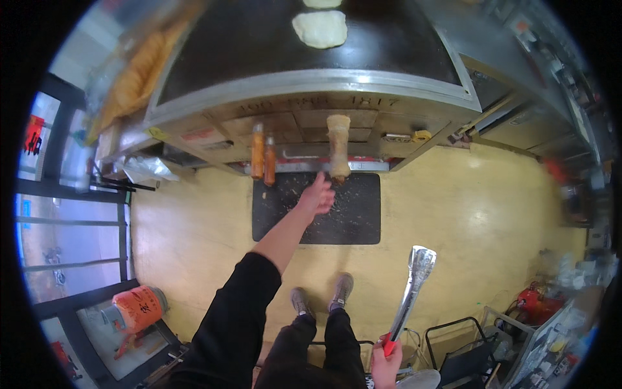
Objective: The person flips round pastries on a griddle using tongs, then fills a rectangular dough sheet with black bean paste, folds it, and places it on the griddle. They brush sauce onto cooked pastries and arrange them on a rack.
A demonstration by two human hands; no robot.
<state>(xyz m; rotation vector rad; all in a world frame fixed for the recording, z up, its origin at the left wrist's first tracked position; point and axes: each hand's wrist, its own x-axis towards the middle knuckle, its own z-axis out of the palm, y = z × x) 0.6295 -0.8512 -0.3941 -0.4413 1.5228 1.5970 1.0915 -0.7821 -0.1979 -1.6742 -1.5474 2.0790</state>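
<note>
My left hand [318,197] reaches out over the black floor mat, just left of a tan, cloth-like wrapped handle [339,146] that hangs at the front of the griddle. It seems to hold nothing; whether it touches the handle cannot be told. My right hand [387,362], low in the view, grips metal tongs [410,287] with a red handle, their tips pointing up and away from me. On the dark griddle plate [233,53] lies a pale flat piece of dough [320,29], with part of another at the top edge. Two orange-brown handles [257,150] stick out of the front panel.
A black mat [359,209] with crumbs lies on the yellow floor below the griddle. A gas cylinder [138,309] with an orange cover stands at lower left. Behind me to the right is a black-framed chair [461,364]. Counters and shelves line the right side.
</note>
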